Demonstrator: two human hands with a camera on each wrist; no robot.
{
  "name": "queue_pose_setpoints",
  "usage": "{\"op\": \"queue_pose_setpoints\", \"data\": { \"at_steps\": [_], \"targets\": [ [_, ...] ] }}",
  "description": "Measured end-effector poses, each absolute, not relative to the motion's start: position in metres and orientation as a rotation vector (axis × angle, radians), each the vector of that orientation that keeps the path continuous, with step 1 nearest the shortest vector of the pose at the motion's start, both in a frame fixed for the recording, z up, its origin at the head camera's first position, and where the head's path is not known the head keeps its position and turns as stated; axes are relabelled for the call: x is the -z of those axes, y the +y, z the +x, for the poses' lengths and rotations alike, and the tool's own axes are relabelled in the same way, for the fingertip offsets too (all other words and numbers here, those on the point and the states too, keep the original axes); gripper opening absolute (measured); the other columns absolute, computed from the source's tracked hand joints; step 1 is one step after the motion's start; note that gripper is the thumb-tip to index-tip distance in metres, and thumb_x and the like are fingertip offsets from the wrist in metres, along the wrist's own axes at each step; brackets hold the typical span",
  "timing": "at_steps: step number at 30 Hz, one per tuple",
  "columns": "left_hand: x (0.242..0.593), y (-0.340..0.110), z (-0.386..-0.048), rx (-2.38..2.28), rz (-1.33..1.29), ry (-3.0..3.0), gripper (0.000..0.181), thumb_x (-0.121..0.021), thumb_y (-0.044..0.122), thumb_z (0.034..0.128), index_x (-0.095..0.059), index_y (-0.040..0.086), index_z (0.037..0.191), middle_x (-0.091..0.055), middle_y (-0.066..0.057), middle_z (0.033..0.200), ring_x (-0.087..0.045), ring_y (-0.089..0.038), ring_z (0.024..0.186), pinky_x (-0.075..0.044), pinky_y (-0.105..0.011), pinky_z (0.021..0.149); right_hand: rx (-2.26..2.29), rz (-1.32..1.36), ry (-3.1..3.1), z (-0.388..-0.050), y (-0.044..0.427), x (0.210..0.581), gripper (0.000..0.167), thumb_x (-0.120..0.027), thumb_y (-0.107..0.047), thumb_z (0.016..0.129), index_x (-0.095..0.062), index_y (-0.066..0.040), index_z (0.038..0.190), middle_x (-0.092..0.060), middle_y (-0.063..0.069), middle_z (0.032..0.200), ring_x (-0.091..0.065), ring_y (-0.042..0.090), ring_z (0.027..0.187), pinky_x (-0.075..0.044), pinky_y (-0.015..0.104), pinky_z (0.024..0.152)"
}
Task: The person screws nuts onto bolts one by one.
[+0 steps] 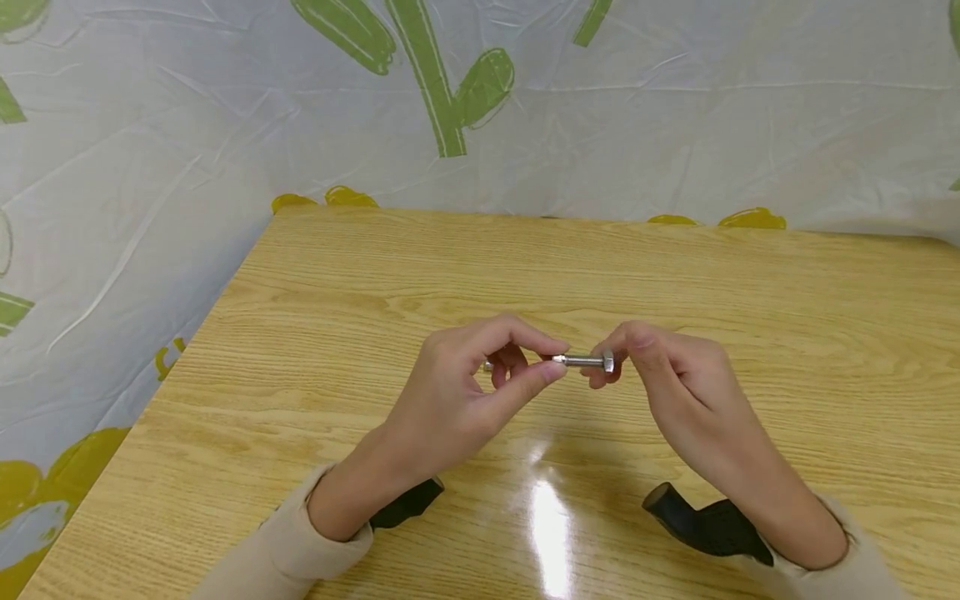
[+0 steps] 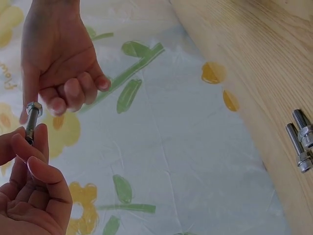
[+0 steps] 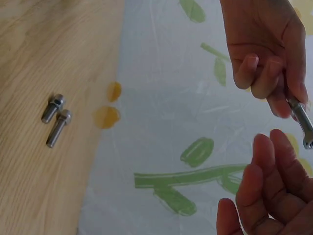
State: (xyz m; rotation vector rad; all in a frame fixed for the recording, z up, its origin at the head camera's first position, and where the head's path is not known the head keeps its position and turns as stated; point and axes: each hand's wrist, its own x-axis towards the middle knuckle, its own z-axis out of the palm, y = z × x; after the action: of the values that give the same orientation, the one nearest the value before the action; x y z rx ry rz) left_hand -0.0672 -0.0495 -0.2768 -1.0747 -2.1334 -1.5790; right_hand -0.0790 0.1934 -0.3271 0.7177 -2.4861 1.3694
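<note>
My left hand point(image 1: 468, 383) pinches a metal bolt point(image 1: 581, 361) by one end between thumb and index finger, and the shank points right, roughly level above the table. A hex nut point(image 1: 608, 361) sits at the bolt's far end. Beside that nut is my right hand point(image 1: 686, 375), its index finger stretched along it and its other fingers loosely bent; whether the finger touches the nut I cannot tell. In the left wrist view the nut point(image 2: 34, 106) shows on top of the bolt, above the left fingertips point(image 2: 41, 134).
Two more bolts point(image 3: 57, 128) with nuts lie side by side on the wooden table point(image 1: 300, 292). In the head view the left hand mostly hides them. Behind the table hangs a pale cloth point(image 1: 600, 125) with green and yellow plant prints. Black wrist mounts point(image 1: 705, 525) sit below both wrists.
</note>
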Motion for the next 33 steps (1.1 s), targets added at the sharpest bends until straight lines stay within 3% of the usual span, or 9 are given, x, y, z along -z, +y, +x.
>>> {"op": "queue_pose_setpoints", "data": {
  "at_steps": [2,4,8,12,19,27,33],
  "targets": [
    [0.288,-0.050,-0.073,1.596,-1.070,-2.118,0.012,-0.063,0.025,0.0895,-0.066,0.020,0.100,-0.067,0.013,0.086,-0.051,-0.002,0.062,-0.047,-0.020,0.056,-1.320,0.780,-2.486,-0.078,0.196,0.319,0.030,-0.037,-0.018,0.102,-0.066,-0.021,0.107,-0.066,-0.005,0.094,-0.056,0.014,0.080,-0.036,0.023,0.061],
    [0.298,-0.051,-0.079,1.594,-1.066,-2.103,0.013,-0.062,0.029,0.0900,-0.064,0.027,0.103,-0.065,0.016,0.084,-0.050,-0.002,0.061,-0.046,-0.020,0.054,-1.254,0.837,-2.459,-0.067,0.187,0.292,0.022,-0.053,-0.017,0.096,-0.062,-0.019,0.115,-0.066,-0.006,0.099,-0.058,0.011,0.087,-0.042,0.018,0.071],
    [0.301,-0.053,-0.082,1.590,-1.043,-2.105,0.014,-0.063,0.029,0.0893,-0.064,0.030,0.104,-0.063,0.016,0.080,-0.050,-0.002,0.060,-0.045,-0.021,0.053,-1.190,0.941,-2.286,-0.056,0.174,0.267,0.045,-0.076,-0.001,0.074,-0.060,-0.007,0.115,-0.066,0.000,0.100,-0.061,0.010,0.096,-0.043,0.016,0.092],
    [0.300,-0.054,-0.083,1.601,-1.026,-2.108,0.015,-0.064,0.029,0.0888,-0.064,0.032,0.104,-0.063,0.016,0.078,-0.050,-0.003,0.061,-0.044,-0.022,0.053,-1.197,0.984,-2.154,-0.058,0.173,0.268,0.036,-0.078,0.001,0.071,-0.063,0.000,0.104,-0.066,0.006,0.097,-0.061,0.014,0.097,-0.046,0.017,0.090],
    [0.298,-0.053,-0.082,1.623,-1.050,-2.095,0.015,-0.064,0.028,0.0892,-0.064,0.031,0.104,-0.065,0.017,0.085,-0.051,-0.004,0.062,-0.046,-0.022,0.055,-1.172,0.981,-2.073,-0.062,0.177,0.277,0.028,-0.079,-0.003,0.071,-0.068,-0.003,0.096,-0.069,0.004,0.092,-0.059,0.019,0.099,-0.043,0.027,0.097],
    [0.299,-0.052,-0.082,1.607,-1.069,-2.078,0.013,-0.063,0.028,0.0897,-0.064,0.026,0.102,-0.066,0.014,0.088,-0.052,-0.003,0.062,-0.047,-0.021,0.055,-1.282,0.966,-2.148,-0.059,0.172,0.273,0.027,-0.071,0.007,0.076,-0.067,-0.003,0.100,-0.067,0.004,0.090,-0.059,0.014,0.091,-0.049,0.017,0.083],
    [0.292,-0.051,-0.078,1.602,-1.084,-2.095,0.013,-0.062,0.027,0.0903,-0.066,0.020,0.101,-0.066,0.013,0.086,-0.051,-0.002,0.061,-0.047,-0.020,0.055,-1.241,0.963,-2.204,-0.061,0.169,0.279,0.018,-0.062,0.003,0.086,-0.065,-0.009,0.099,-0.067,-0.004,0.084,-0.055,0.010,0.085,-0.045,0.016,0.077]
  ]
}}
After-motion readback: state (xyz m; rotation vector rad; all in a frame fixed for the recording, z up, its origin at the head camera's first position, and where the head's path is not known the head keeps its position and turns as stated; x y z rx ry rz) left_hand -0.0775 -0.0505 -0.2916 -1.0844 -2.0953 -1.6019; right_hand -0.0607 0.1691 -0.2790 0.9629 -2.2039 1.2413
